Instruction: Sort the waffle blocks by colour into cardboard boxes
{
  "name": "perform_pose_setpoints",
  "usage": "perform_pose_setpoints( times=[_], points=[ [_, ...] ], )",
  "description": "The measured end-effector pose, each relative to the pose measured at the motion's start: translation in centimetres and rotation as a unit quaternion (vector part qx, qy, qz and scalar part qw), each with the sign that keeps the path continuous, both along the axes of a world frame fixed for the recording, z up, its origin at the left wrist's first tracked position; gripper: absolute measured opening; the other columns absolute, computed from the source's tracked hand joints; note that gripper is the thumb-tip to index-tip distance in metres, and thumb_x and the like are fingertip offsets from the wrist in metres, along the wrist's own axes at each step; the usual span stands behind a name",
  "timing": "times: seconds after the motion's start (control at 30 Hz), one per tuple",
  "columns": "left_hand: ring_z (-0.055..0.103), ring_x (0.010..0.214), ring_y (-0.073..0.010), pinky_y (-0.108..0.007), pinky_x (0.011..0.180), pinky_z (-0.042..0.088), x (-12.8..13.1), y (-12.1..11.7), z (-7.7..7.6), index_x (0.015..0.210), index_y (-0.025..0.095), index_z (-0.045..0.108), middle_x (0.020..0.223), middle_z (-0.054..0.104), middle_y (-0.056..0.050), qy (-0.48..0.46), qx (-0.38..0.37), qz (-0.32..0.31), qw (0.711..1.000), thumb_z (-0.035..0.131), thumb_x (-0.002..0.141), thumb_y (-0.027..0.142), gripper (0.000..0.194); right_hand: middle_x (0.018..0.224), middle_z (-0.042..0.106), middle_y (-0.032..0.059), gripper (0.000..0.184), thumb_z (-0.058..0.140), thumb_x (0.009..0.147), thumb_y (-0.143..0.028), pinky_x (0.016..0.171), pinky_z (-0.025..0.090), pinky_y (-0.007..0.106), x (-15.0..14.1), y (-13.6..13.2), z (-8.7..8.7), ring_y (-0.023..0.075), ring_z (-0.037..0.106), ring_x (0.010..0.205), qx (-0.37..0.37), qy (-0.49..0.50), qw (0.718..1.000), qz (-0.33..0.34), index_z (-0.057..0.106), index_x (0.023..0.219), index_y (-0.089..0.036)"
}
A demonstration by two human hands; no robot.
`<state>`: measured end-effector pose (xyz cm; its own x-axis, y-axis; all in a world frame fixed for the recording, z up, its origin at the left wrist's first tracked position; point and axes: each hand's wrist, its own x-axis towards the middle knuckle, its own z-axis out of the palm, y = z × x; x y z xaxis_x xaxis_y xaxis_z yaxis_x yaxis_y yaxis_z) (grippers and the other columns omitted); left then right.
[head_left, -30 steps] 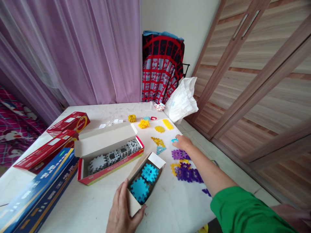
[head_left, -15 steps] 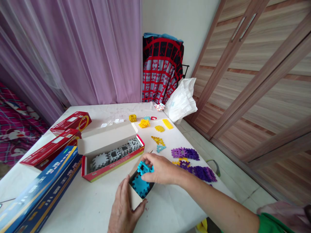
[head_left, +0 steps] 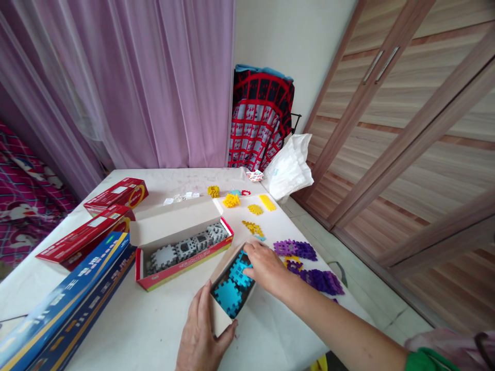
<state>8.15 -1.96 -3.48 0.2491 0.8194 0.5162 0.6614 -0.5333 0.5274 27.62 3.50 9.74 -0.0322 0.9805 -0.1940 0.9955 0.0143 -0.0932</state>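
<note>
A small open cardboard box [head_left: 221, 315] sits tilted at an angle on the near part of the table. Bright blue notched building pieces [head_left: 227, 294] lie inside it. My left hand [head_left: 204, 330] is wrapped round the near left end of the box, thumb at its near corner. At the far end of the box, my right hand [head_left: 266, 263] reaches in, with fingers and thumb around a blue building piece [head_left: 240, 269] lying low in the box. The fingertips are partly hidden there.
A longer open box [head_left: 185, 268] holds grey notched pieces. Red boxes [head_left: 87, 232] and blue boxes [head_left: 73, 293] lie at left. Yellow pieces [head_left: 253, 228] and purple pieces [head_left: 320, 278] lie near the right edge; a white bag [head_left: 288, 167] stands behind.
My right hand has lowered the blue piece from above the box's rim down into the box. My left hand keeps its hold on the box. The view has shifted slightly.
</note>
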Motion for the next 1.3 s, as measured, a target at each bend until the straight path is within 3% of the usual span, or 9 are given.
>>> perform_pose_setpoints(
  times=[0.17,0.3,0.4,0.47,0.57,0.73,1.0,1.13,1.3],
  points=[
    [0.055,0.121,-0.0297,-0.046,0.094,0.052,-0.1,-0.1,0.1,0.151,0.020,0.013,0.132,0.052,-0.017,-0.002,-0.003,-0.002,1.000,0.060,0.083,0.036,0.084,0.113,0.062,0.0126,0.028,0.066,0.079,-0.025,0.095,0.043,0.035,0.1,-1.3,-1.0,0.0267,0.057,0.110,0.028,0.044,0.998,0.030,0.061,0.105,-0.016],
    [0.054,0.121,-0.0288,-0.044,0.095,0.052,-0.2,-0.2,0.0,0.151,0.021,0.014,0.133,0.051,-0.017,-0.002,-0.018,-0.001,1.000,0.061,0.082,0.036,0.084,0.107,0.067,0.0059,0.018,0.053,0.085,-0.019,0.087,0.045,0.030,2.4,-2.0,0.6,0.0205,0.062,0.099,0.081,0.125,0.988,0.044,0.064,0.099,-0.021],
    [0.053,0.123,-0.0287,-0.044,0.096,0.052,-0.3,-0.3,-0.1,0.151,0.021,0.013,0.135,0.050,-0.017,0.002,-0.029,-0.005,1.000,0.061,0.082,0.036,0.085,0.089,0.071,0.0005,0.018,0.048,0.089,-0.026,0.076,0.047,0.027,6.1,-0.9,2.1,0.0173,0.065,0.081,0.131,0.168,0.976,-0.039,0.066,0.092,-0.025],
    [0.054,0.123,-0.0292,-0.045,0.095,0.052,-0.3,-0.2,-0.2,0.151,0.021,0.013,0.135,0.050,-0.017,0.007,-0.030,-0.004,1.000,0.061,0.083,0.037,0.085,0.086,0.072,0.0002,0.019,0.049,0.088,-0.027,0.073,0.046,0.027,8.6,0.8,2.0,0.0174,0.066,0.080,0.162,0.141,0.970,-0.113,0.067,0.093,-0.025],
    [0.055,0.121,-0.0301,-0.045,0.093,0.053,-0.4,-0.1,-0.4,0.151,0.021,0.013,0.133,0.051,-0.018,0.019,-0.022,-0.001,1.000,0.061,0.082,0.040,0.086,0.095,0.073,0.0012,0.019,0.055,0.083,-0.021,0.079,0.045,0.027,10.8,3.6,-0.3,0.0187,0.065,0.088,0.104,0.078,0.984,-0.126,0.070,0.094,-0.024],
    [0.055,0.121,-0.0309,-0.044,0.093,0.054,-0.5,0.0,-0.5,0.151,0.018,0.014,0.134,0.051,-0.020,0.044,-0.009,0.001,0.999,0.061,0.083,0.040,0.086,0.110,0.065,0.0047,0.033,0.064,0.078,-0.031,0.082,0.044,0.029,10.0,6.1,-4.9,0.0217,0.062,0.096,0.043,0.048,0.997,-0.029,0.068,0.110,-0.025],
    [0.057,0.118,-0.0307,-0.043,0.090,0.055,-0.4,-0.2,0.0,0.150,0.016,0.016,0.130,0.052,-0.020,0.047,0.012,0.009,0.999,0.059,0.083,0.042,0.084,0.101,0.063,0.0037,0.019,0.057,0.085,-0.028,0.073,0.044,0.029,10.0,6.0,-6.8,0.0190,0.059,0.085,0.045,0.015,0.998,0.036,0.070,0.099,-0.027],
    [0.056,0.119,-0.0302,-0.044,0.092,0.054,-0.3,-0.3,0.1,0.150,0.016,0.016,0.131,0.051,-0.020,0.047,0.002,0.008,0.999,0.060,0.083,0.041,0.084,0.099,0.063,0.0031,0.014,0.059,0.085,-0.025,0.072,0.043,0.027,10.7,6.0,-6.1,0.0182,0.058,0.086,0.054,-0.006,0.996,0.067,0.070,0.093,-0.025],
    [0.054,0.120,-0.0298,-0.045,0.093,0.053,-0.2,-0.3,0.4,0.150,0.015,0.015,0.132,0.050,-0.020,0.041,0.002,0.007,0.999,0.060,0.083,0.039,0.084,0.102,0.063,0.0036,0.015,0.055,0.089,-0.027,0.072,0.041,0.026,10.9,3.8,-1.8,0.0164,0.060,0.085,0.135,0.008,0.990,0.031,0.067,0.097,-0.024]
  ],
)
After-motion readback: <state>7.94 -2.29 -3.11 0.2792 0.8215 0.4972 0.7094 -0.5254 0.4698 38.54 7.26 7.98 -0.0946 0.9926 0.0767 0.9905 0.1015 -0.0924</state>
